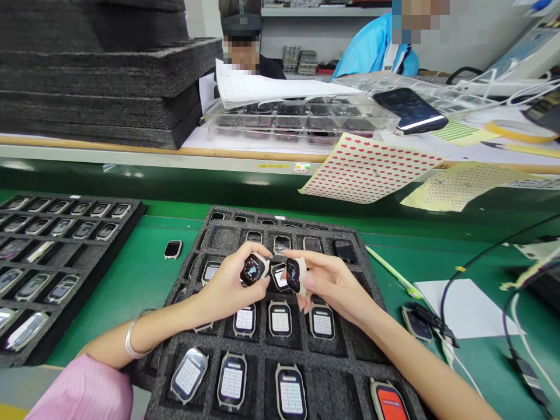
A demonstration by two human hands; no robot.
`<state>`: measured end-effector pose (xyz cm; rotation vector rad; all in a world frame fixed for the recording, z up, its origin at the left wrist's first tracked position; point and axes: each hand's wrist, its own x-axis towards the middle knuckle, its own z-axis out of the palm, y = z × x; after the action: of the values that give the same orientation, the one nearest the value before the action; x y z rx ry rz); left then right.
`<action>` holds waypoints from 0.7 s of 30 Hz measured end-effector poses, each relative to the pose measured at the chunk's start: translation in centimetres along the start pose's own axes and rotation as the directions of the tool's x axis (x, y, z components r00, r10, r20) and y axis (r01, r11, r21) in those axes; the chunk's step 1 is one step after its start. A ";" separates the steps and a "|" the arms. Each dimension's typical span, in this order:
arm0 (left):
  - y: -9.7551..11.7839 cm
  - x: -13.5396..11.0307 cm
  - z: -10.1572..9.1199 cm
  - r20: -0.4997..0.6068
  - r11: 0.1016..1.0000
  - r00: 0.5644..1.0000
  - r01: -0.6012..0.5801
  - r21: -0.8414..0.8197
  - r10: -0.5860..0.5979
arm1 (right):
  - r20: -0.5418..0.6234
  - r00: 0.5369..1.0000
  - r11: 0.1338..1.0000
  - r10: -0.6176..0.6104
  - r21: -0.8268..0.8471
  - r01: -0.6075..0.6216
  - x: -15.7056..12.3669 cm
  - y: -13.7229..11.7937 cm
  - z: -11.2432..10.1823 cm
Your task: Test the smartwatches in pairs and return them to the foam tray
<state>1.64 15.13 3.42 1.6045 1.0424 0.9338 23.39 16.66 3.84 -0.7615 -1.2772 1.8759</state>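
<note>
My left hand (227, 286) is closed round a small watch body (254, 269) with a dark lit face, held above the black foam tray (345, 344). My right hand (332, 283) pinches a second watch body (294, 275), its dark screen turned toward the first. The two devices are close together but apart. Under my hands the tray's pockets hold several watch bodies with white lit screens; one at the front right shows a red screen (389, 403). A silver bangle sits on my left wrist.
A second foam tray (114, 233) of watch bodies lies at the left, a loose one (172, 249) on the green mat between. Cables, white paper (468, 306) and a green pen (389, 271) lie right. Foam stack, clear trays, sticker sheets and two people are behind.
</note>
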 end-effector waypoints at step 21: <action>0.3 -0.1 -0.1 0.022 0.996 0.999 -0.041 0.080 0.040 | 0.020 1.000 1.000 -0.004 0.017 0.003 0.1 -0.3 0.2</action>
<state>1.61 15.04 3.77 1.7040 1.0481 0.9104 23.27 16.69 4.15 -0.7329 -1.2725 1.8938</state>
